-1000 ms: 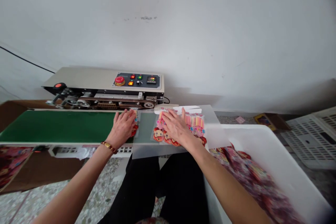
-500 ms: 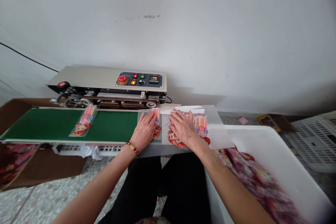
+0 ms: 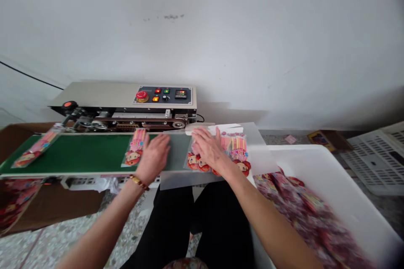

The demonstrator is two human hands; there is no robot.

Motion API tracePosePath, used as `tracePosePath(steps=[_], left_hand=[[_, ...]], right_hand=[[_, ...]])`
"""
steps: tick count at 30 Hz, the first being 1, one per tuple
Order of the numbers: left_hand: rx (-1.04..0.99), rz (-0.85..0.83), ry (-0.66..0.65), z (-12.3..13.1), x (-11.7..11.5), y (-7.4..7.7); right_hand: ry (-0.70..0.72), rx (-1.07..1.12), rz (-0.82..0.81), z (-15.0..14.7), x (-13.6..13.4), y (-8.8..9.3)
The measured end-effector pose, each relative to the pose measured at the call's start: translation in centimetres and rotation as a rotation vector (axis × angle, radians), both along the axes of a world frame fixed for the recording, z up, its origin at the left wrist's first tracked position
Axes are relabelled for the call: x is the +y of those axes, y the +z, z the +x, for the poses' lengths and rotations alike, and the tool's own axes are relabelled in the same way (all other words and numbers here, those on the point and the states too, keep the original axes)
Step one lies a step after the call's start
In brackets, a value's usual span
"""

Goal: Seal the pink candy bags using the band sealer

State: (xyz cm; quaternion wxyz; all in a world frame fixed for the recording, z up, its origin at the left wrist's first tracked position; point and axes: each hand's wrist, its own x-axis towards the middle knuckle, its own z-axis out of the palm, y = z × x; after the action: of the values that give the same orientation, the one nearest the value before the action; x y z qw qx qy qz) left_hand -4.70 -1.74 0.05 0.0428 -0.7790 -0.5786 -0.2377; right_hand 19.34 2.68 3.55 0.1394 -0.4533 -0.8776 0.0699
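My left hand [image 3: 154, 156] lies flat and open on the green conveyor belt [image 3: 78, 154], just right of a clear packet of coloured sticks [image 3: 135, 149] with a cartoon face. My right hand [image 3: 210, 149] rests flat with fingers spread on a stack of the same packets [image 3: 235, 151] on the clear feed plate [image 3: 176, 178]. Another packet [image 3: 34, 149] lies at the belt's far left end. Behind the belt stands the sealing machine [image 3: 126, 103] with a red button and lit controls.
A white tub [image 3: 331, 185] full of packets stands at my right. A brown carton [image 3: 19, 201] with packets sits low at the left. A white slotted crate [image 3: 375, 155] lies on the speckled floor at far right. A white wall is close behind.
My left hand slid a packet off the stack onto the belt and let it go; the packet now rides left. The earlier packet travelled to the belt's far left end. My right hand stayed on the stack.
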Motion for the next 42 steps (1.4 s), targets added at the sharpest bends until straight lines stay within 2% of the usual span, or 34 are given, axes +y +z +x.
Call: tracePosePath(steps=[2,4,7,12,15,20,26,32,35,39,42], left_hand=[[-0.015,-0.026,-0.153,4.1,0.2,0.3],[-0.009,-0.073,-0.233,7.6,0.5,0.4],[0.014,-0.129,-0.229,9.6,0.9,0.1],[0.026,-0.149,-0.228,6.5,1.3,-0.6],[0.026,-0.157,-0.242,5.2,1.4,-0.6],[0.041,-0.143,-0.287,5.8,0.7,-0.8],[-0.045,-0.134,-0.331,6.3,-0.3,-0.9],[-0.198,-0.152,-0.223,5.0,0.8,-0.9],[-0.101,-0.169,-0.207,4.8,1.4,-0.7],[0.061,-0.151,-0.144,5.3,1.3,-0.1],[0.091,-0.127,-0.080,5.2,0.8,0.1]], right_hand=[[-0.060,-0.022,0.010,1.4,-0.2,0.4],[-0.079,-0.064,0.020,2.9,-0.5,0.7],[-0.048,-0.098,0.019,4.1,-1.0,0.3],[-0.055,-0.075,-0.009,3.8,-1.2,-0.8],[-0.063,-0.036,-0.005,3.1,-1.0,-0.5],[-0.092,0.025,-0.053,1.7,0.3,0.6],[-0.151,-0.016,-0.121,0.4,3.0,0.5],[-0.174,-0.140,-0.120,0.8,3.1,1.3],[-0.141,-0.147,-0.044,0.9,2.3,1.5],[-0.074,-0.107,0.022,0.8,0.9,0.8],[-0.115,-0.120,0.027,1.1,0.3,0.3]])
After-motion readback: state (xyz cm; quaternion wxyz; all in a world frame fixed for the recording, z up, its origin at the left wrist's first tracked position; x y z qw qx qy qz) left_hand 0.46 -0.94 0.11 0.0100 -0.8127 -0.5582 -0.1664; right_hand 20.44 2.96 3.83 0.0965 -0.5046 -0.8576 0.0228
